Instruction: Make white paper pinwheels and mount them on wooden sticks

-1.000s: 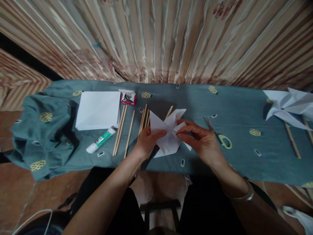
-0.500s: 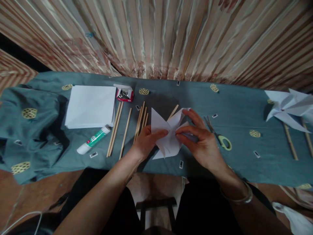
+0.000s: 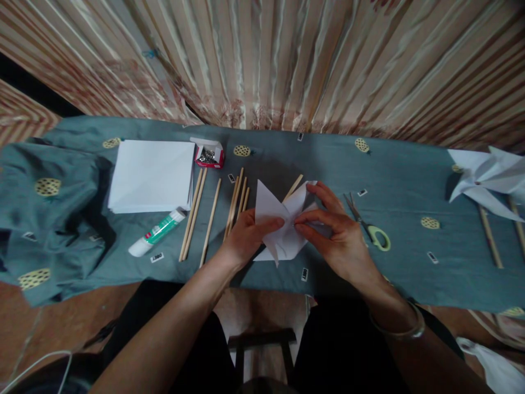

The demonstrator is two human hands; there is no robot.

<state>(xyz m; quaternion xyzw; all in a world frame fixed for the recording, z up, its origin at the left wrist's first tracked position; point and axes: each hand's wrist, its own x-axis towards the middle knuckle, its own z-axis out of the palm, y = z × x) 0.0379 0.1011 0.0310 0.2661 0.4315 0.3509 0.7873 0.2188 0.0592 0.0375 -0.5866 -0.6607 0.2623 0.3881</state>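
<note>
A white paper pinwheel, its corners folded toward the centre, is held over the cloth between both hands. My left hand grips its left side, thumb pressed on top near the middle and the other fingers hidden underneath. At the right side, my right hand is closed, thumb and forefinger pinching at the pinwheel's centre; whether a pin is between them is too small to tell. A wooden stick pokes out behind the paper's upper edge. Scissors with a green handle lie right of my right hand.
On the patterned green cloth lie a stack of white paper, a red box of metal pins, a glue stick and several wooden sticks. Finished pinwheels lie at the far right. A pleated curtain hangs behind.
The pinwheel's left part has tilted slightly, and its lower left flap has shifted a little. Both hands keep nearly the same hold. The whole view has moved slightly.
</note>
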